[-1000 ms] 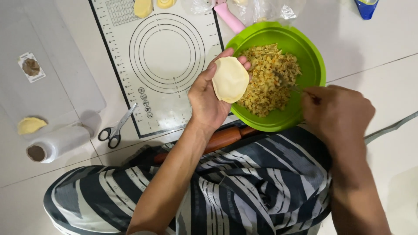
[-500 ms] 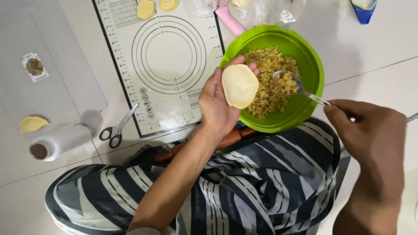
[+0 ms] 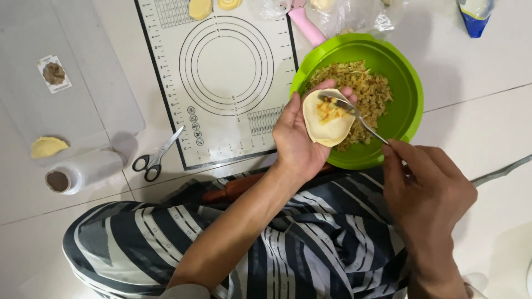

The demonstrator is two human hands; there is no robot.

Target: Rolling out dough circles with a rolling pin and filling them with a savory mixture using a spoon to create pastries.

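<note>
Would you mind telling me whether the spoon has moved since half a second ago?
Yes. The spoon has come away from the filling in the green bowl toward the baking mat; its tip now rests on the dough round in the left hand.

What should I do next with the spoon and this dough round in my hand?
Probably tip the spoon to drop the filling, then lift it away. Its bowl rests on the dough round cupped in your left hand, a small heap sits there, and your right hand pinches the handle over the green bowl.
</note>
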